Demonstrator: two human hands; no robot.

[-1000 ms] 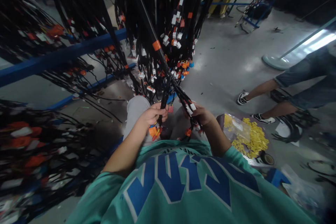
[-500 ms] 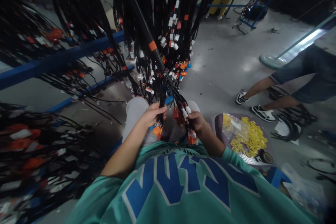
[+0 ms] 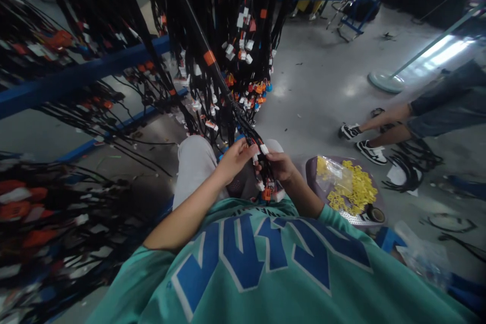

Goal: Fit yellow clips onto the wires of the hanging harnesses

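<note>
Black cable bundle [image 3: 240, 114], white and orange connectors [image 3: 267, 194]

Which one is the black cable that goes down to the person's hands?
Find the teal shirt with big blue letters, then follow its sleeves up to the left hand and right hand. From the wires between them, look up along the thick black cable with an orange band. Unlike its hanging neighbours, it slants down into those hands.

My 2: L hand [image 3: 232, 164] + R hand [image 3: 281, 165], w/ 1 wire harness [image 3: 222, 82].
Also 2 sneakers [image 3: 372, 152], 1 pole base [image 3: 386, 82], 1 tape roll [image 3: 375, 214]; I can't ct yellow clips [image 3: 355, 190].
</note>
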